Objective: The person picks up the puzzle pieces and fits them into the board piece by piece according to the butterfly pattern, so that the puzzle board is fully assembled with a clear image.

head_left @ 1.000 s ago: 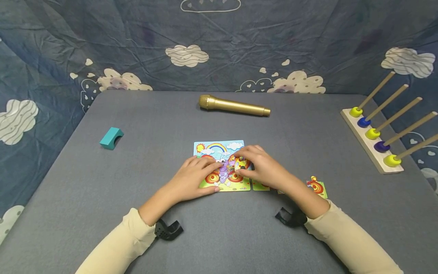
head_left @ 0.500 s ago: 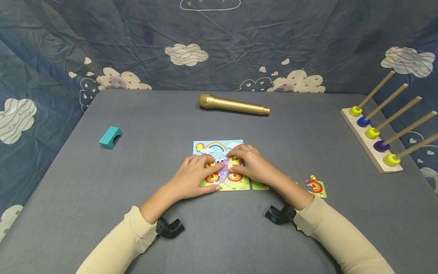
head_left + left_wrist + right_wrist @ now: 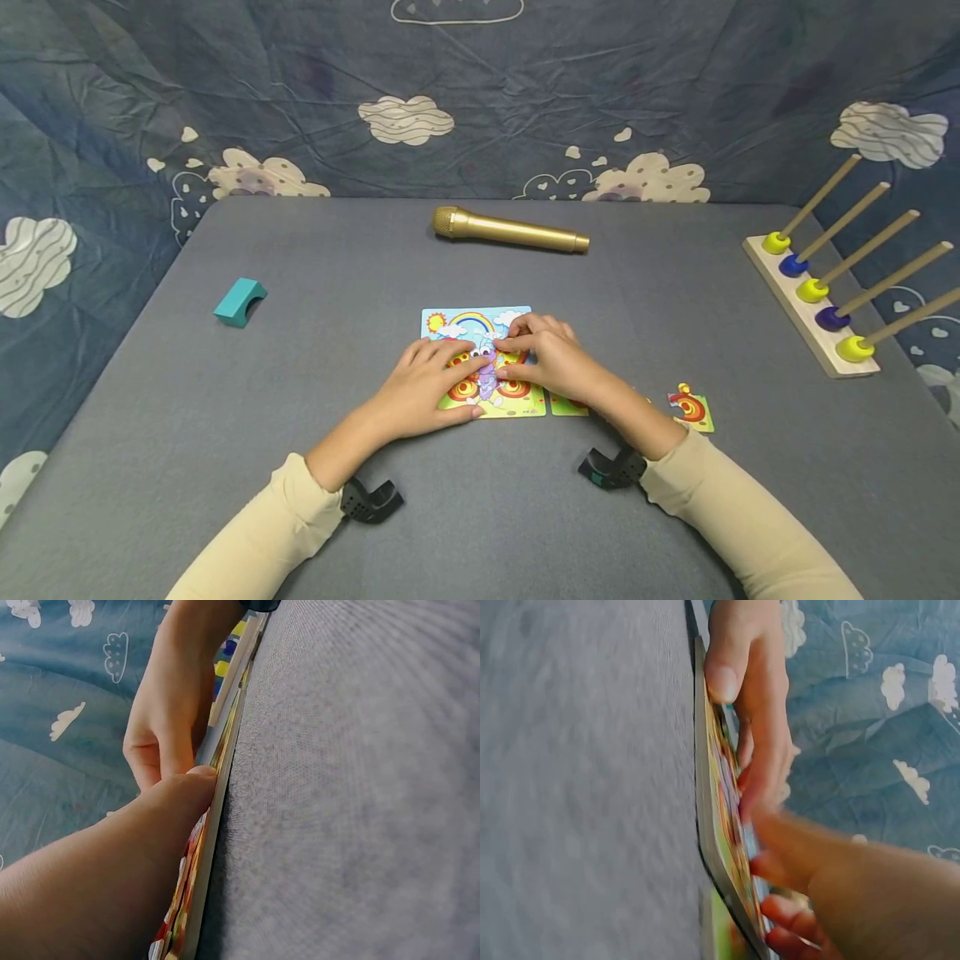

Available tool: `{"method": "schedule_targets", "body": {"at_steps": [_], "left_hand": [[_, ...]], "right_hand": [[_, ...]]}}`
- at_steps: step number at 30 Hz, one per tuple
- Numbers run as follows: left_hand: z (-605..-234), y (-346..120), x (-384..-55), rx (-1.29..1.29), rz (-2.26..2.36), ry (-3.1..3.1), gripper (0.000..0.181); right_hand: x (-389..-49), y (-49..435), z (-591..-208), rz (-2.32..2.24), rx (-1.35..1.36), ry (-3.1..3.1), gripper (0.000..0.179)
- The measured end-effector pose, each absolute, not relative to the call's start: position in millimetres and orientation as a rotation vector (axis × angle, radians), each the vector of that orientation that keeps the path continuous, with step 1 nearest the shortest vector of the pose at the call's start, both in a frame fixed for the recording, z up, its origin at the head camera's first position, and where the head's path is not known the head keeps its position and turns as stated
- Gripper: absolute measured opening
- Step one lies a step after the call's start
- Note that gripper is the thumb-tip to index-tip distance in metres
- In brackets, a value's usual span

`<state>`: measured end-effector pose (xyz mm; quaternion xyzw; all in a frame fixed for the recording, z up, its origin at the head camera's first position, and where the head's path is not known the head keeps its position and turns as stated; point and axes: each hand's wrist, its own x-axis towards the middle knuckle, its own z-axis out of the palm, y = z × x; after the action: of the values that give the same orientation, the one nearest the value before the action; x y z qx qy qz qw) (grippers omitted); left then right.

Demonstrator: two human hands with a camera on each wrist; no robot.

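A butterfly picture puzzle (image 3: 491, 407), with sun, rainbow and a purple body, lies flat on the grey table. My left hand (image 3: 427, 385) rests on its left side, fingers extended and thumb along the near edge. Over the right wing, my right hand (image 3: 553, 357) pinches a yellow-and-red puzzle piece (image 3: 517, 357) between thumb and index finger, at the puzzle's surface. That hand hides part of the piece. In the left wrist view, the puzzle (image 3: 206, 859) appears edge-on beneath the left thumb. The right wrist view shows the puzzle (image 3: 724, 817) edge-on, the right fingers blurred.
A green-edged piece (image 3: 568, 406) lies against the puzzle's right side, partly covered by the right hand. Farther right is a loose puzzle piece (image 3: 692, 408). A gold microphone (image 3: 517, 232), a teal arch block (image 3: 240, 302) and a wooden peg stand (image 3: 813, 312) surround the work area.
My right hand has moved left with the piece, from the puzzle's right edge to beside the butterfly's body, and then stayed nearly there. The left hand has barely moved.
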<state>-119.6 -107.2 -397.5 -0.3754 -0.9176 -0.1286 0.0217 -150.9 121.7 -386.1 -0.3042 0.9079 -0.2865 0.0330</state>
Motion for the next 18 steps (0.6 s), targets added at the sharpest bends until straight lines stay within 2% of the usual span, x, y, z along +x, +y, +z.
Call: {"method": "schedule_targets", "body": {"at_steps": [9,18], "left_hand": [[-400,-107,-120,-1.161,-0.45,-2.841,0.061],[-399,-122,-115,-1.091,-0.588,-2.718,0.06]], "right_hand": [[-147,139,-380,-0.958,-0.902,2.602,0.065],[-134,157,-357,-1.179,-0.957,2.649,0.074]]}}
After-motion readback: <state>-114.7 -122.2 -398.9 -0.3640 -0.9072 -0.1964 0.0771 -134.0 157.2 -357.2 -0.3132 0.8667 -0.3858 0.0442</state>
